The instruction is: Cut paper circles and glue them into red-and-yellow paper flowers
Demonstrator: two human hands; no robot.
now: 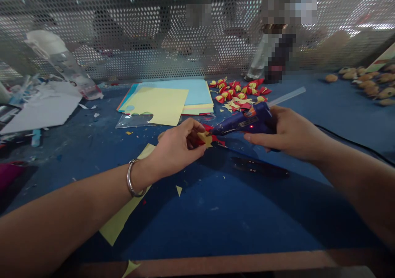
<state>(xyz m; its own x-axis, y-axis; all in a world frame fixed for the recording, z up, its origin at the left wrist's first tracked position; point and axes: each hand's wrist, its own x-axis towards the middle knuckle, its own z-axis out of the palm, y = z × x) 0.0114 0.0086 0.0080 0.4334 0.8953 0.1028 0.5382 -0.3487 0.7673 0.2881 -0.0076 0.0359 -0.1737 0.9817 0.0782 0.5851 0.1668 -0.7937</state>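
Between the thumb and fingers of my left hand (177,148) is a small yellow and red paper piece (206,139), raised above the blue table. A blue hot glue gun (243,120) is gripped in my right hand (291,134), and a red light glows on its side. Its nozzle meets the yellow paper or hovers just over it; I cannot tell which. From the back of the gun sticks a clear glue stick (288,96). Beneath the gun, scissors or a similar dark tool (261,166) lies on the table, partly in shadow.
Finished-looking red and yellow paper pieces (237,90) are heaped behind the gun. Coloured sheets (197,89) lie at the back, a yellow strip (123,220) under my left forearm. White paper (43,105) and a bottle (69,66) stand left; a black cord (354,144) trails right.
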